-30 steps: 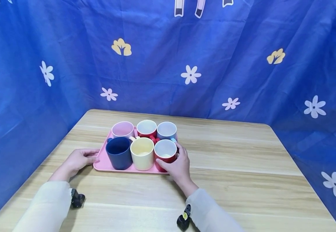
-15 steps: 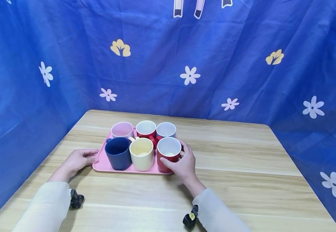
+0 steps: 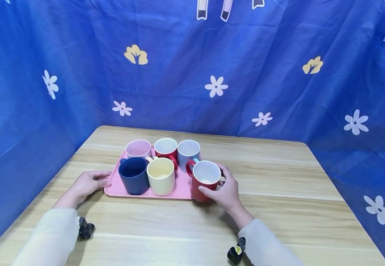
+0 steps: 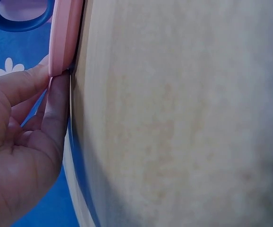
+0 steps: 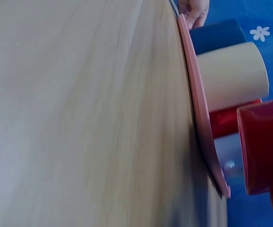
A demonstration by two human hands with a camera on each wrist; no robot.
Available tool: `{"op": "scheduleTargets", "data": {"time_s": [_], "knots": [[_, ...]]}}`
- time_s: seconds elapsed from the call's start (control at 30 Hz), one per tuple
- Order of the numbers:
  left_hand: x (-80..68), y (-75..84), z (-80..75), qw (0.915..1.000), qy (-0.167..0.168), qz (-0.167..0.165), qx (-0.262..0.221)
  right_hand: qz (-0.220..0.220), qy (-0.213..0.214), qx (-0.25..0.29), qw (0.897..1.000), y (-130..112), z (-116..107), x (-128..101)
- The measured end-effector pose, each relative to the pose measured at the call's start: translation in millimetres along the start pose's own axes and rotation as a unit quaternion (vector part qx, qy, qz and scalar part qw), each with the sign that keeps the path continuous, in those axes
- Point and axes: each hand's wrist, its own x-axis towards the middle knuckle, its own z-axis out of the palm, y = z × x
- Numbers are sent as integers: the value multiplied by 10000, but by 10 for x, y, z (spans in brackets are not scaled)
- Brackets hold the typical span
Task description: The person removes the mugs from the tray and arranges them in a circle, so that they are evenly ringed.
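My right hand (image 3: 227, 192) grips a red mug (image 3: 200, 186) with a white inside, thumb on the near side, its red handle pointing away to the left. In the right wrist view this red mug (image 5: 266, 146) is raised off the pink tray (image 5: 200, 104), by its right end. My left hand (image 3: 87, 184) pinches the tray's left edge, thumb on top and fingers beneath, as the left wrist view shows. On the tray (image 3: 182, 184) stand a navy mug (image 3: 134, 179) and a cream mug (image 3: 161, 179) in front. Behind them are a pink mug (image 3: 139, 148), another red mug (image 3: 165, 147) and a light blue mug (image 3: 188, 155).
The wooden table (image 3: 278, 184) extends to the right of the tray and in front of it. A blue curtain (image 3: 179, 103) with white flowers hangs behind the table and along both sides. Black wrist cameras sit at both sleeves.
My right hand has lifted the red mug from the tray's front right corner and moved it to the right. A bare patch of tray now shows there. My left hand stays at the tray's edge.
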Motion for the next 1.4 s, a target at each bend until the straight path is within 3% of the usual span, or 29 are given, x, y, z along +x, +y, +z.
{"op": "scheduleTargets", "data": {"time_s": [0.3,0.63,0.83,1.4], "knots": [[-2,21,-35,9999,-51,-102,-87,-181,-210,-58,9996,68,-358,9],[-18,41,-28,9990,-134,-134,-400,139,-105,-432,9989,218,-679,27],[-23,44,-16,9992,-119,-125,-357,343,-23,-705,9969,335,-826,75],[-26,51,-3,9998,-36,-198,88,820,751,-1117,9875,586,-989,342]]}}
